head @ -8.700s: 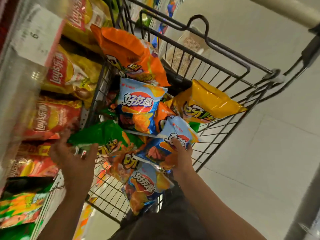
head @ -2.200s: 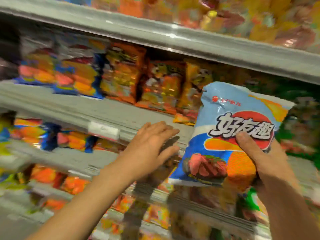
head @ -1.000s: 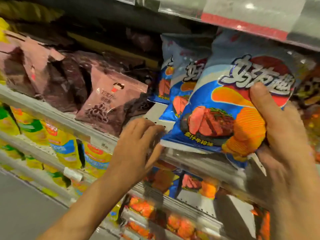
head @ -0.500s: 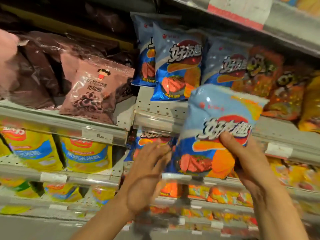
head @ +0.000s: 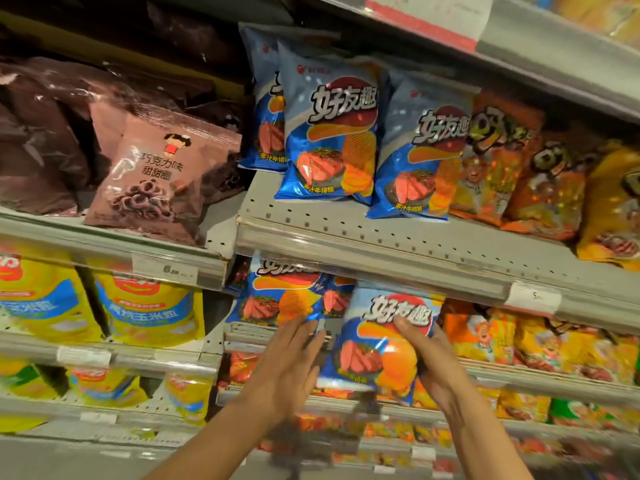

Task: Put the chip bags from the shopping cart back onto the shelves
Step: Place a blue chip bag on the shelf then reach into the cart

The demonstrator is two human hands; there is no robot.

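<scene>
Lowered from the upper shelf, glossy blue foil chip bag [head: 377, 344] is sitting upright in my right hand [head: 431, 362], thumb pinching its front, facing lower shelf [head: 540, 384]; left hand [head: 287, 365] is reaching beside it, fingers straight.

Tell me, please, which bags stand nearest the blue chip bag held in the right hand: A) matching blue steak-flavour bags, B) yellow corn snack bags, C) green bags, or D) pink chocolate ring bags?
A: the blue chip bag in the right hand is beside matching blue steak-flavour bags.
</scene>
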